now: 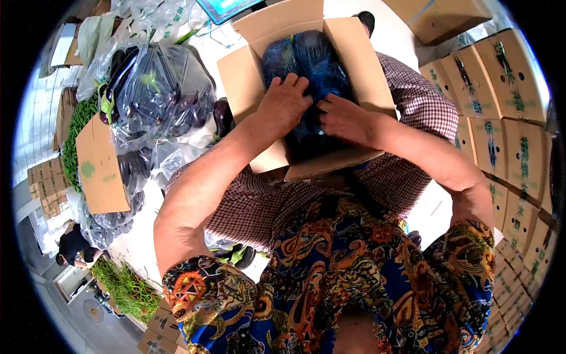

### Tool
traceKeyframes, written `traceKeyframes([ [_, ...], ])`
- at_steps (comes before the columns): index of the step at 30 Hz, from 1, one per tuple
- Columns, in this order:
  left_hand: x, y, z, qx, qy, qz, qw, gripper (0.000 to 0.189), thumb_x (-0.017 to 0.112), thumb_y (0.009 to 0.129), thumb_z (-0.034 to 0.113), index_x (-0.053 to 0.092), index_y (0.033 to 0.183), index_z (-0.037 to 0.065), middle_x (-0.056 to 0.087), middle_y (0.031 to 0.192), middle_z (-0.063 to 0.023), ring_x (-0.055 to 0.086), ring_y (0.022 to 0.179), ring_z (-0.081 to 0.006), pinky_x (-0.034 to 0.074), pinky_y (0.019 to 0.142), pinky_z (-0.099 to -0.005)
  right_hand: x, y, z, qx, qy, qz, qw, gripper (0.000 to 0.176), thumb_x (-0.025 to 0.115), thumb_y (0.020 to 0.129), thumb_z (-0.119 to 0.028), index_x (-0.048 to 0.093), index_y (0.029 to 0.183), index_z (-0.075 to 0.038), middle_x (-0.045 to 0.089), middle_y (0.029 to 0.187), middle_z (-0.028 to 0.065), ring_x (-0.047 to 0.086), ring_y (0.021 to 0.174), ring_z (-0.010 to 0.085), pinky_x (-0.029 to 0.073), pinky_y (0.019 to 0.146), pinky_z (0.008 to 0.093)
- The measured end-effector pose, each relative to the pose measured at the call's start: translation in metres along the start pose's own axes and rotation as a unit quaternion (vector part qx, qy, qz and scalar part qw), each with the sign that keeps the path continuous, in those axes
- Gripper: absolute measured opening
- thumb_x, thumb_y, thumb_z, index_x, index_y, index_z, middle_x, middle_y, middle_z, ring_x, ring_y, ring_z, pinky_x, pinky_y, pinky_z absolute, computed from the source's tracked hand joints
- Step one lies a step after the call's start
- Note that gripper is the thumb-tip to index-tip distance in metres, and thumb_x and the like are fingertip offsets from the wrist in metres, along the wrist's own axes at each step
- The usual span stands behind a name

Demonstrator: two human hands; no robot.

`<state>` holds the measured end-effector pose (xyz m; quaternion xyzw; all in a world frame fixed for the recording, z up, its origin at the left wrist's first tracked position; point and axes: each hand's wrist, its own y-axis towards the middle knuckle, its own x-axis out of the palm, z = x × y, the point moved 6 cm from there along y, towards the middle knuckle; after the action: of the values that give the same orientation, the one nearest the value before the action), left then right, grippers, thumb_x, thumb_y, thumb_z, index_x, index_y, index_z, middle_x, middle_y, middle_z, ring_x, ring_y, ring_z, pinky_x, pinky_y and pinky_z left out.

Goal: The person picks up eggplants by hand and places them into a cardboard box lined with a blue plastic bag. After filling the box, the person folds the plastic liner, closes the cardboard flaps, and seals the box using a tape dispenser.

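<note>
An open cardboard box [239, 88] stands between my knees with its flaps folded outward. It holds a dark blue plastic bag [318, 53], bulging with what look like eggplants. My left hand [287, 101] rests on the near left part of the bag, its fingers bent and pinching the plastic near the middle. Opposite it, my right hand [342, 120] is closed in a fist on the plastic. The two hands are close together, a small gap between them. The film between the fingertips is partly hidden.
Clear plastic bags of eggplants [162, 82] lie at the left, beside loose green peppers [82, 127] and a cardboard flap [100, 168]. Stacked cartons [492, 106] form a wall at the right. A blue-edged screen [230, 7] is beyond the box. Another person [76, 245] is far left.
</note>
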<state>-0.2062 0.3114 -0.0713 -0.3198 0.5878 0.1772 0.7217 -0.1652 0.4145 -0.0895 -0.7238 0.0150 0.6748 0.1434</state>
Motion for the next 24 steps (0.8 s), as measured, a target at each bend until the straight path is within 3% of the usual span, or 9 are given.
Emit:
traceKeyframes([
  [1, 0.009, 0.002, 0.003, 0.03, 0.025, 0.019, 0.999, 0.034, 0.063, 0.072, 0.009, 0.065, 0.106, 0.009, 0.049, 0.116, -0.0131, 0.045, 0.11, -0.03, 0.039, 0.087, -0.0433, 0.0, 0.003, -0.002, -0.006, 0.079, -0.077, 0.994, 0.02, 0.066, 0.074, -0.019, 0.063, 0.09, -0.008, 0.055, 0.112, 0.0042, 0.048, 0.107, 0.0244, 0.037, 0.096, 0.0432],
  [4, 0.032, 0.011, 0.007, 0.074, 0.06, 0.054, 0.994, 0.027, 0.065, 0.07, 0.011, 0.069, 0.097, 0.009, 0.053, 0.111, -0.0115, 0.045, 0.108, -0.0289, 0.038, 0.087, -0.0432, -0.023, -0.011, 0.02, 0.125, 0.107, 0.165, 0.972, 0.027, 0.068, 0.071, -0.021, 0.065, 0.097, -0.011, 0.056, 0.103, 0.0073, 0.052, 0.102, 0.0255, 0.044, 0.089, 0.0389],
  [7, 0.034, 0.021, 0.002, 0.041, 0.01, 0.013, 0.999, 0.028, 0.064, 0.069, 0.009, 0.069, 0.097, 0.01, 0.056, 0.104, -0.0114, 0.049, 0.105, -0.0306, 0.041, 0.084, -0.044, -0.031, -0.012, 0.04, 0.235, 0.099, 0.128, 0.958, 0.026, 0.07, 0.07, -0.018, 0.064, 0.094, -0.01, 0.057, 0.102, 0.0065, 0.052, 0.1, 0.0249, 0.044, 0.085, 0.0352],
  [9, 0.03, 0.023, -0.009, 0.011, -0.035, -0.039, 0.999, 0.028, 0.063, 0.069, 0.007, 0.068, 0.097, 0.008, 0.059, 0.099, -0.0118, 0.051, 0.104, -0.0324, 0.044, 0.085, -0.0451, -0.033, -0.007, 0.025, 0.146, 0.096, 0.061, 0.983, 0.027, 0.066, 0.074, -0.013, 0.06, 0.1, -0.008, 0.052, 0.113, 0.0083, 0.049, 0.105, 0.0251, 0.043, 0.089, 0.0356],
  [11, 0.02, 0.012, -0.028, -0.028, -0.179, 0.12, 0.976, 0.028, 0.062, 0.07, 0.006, 0.066, 0.098, 0.005, 0.059, 0.096, -0.0131, 0.052, 0.104, -0.035, 0.045, 0.087, -0.0459, -0.009, -0.008, -0.006, 0.017, -0.024, 0.134, 0.991, 0.02, 0.064, 0.075, -0.014, 0.063, 0.095, -0.009, 0.055, 0.109, 0.0071, 0.051, 0.104, 0.0239, 0.044, 0.088, 0.0349],
  [15, -0.021, -0.013, -0.036, -0.072, -0.286, 0.182, 0.938, 0.034, 0.064, 0.071, 0.004, 0.061, 0.105, 0.0, 0.056, 0.103, -0.0168, 0.05, 0.109, -0.0387, 0.044, 0.093, -0.046, 0.04, 0.013, 0.002, 0.02, 0.031, 0.086, 0.996, 0.006, 0.061, 0.072, -0.014, 0.066, 0.07, -0.013, 0.062, 0.09, 0.0007, 0.055, 0.098, 0.0196, 0.046, 0.084, 0.0312],
  [18, -0.021, -0.03, -0.023, -0.062, -0.196, 0.205, 0.957, 0.041, 0.065, 0.072, 0.002, 0.057, 0.112, 0.001, 0.051, 0.111, -0.0197, 0.049, 0.107, -0.0398, 0.045, 0.09, -0.0452, 0.028, 0.02, -0.001, 0.011, -0.027, 0.013, 0.999, 0.006, 0.062, 0.072, -0.014, 0.067, 0.077, -0.014, 0.062, 0.091, 0.0006, 0.054, 0.1, 0.021, 0.043, 0.088, 0.0336],
  [21, -0.006, -0.032, -0.017, -0.118, -0.186, 0.181, 0.958, 0.048, 0.066, 0.072, 0.001, 0.054, 0.118, 0.002, 0.045, 0.114, -0.0207, 0.049, 0.107, -0.0392, 0.045, 0.09, -0.0452, 0.015, 0.004, -0.002, -0.022, 0.052, 0.112, 0.992, 0.015, 0.064, 0.074, -0.016, 0.068, 0.088, -0.015, 0.062, 0.094, 0.0014, 0.052, 0.104, 0.0223, 0.038, 0.094, 0.0383],
  [24, 0.01, -0.013, -0.008, -0.094, -0.224, 0.113, 0.963, 0.029, 0.062, 0.077, 0.005, 0.06, 0.105, 0.003, 0.052, 0.097, -0.0155, 0.053, 0.1, -0.0366, 0.045, 0.086, -0.0464, 0.016, -0.009, -0.006, 0.018, 0.174, -0.016, 0.984, 0.023, 0.064, 0.077, -0.018, 0.067, 0.1, -0.014, 0.06, 0.099, 0.002, 0.05, 0.108, 0.0215, 0.032, 0.098, 0.0423],
])
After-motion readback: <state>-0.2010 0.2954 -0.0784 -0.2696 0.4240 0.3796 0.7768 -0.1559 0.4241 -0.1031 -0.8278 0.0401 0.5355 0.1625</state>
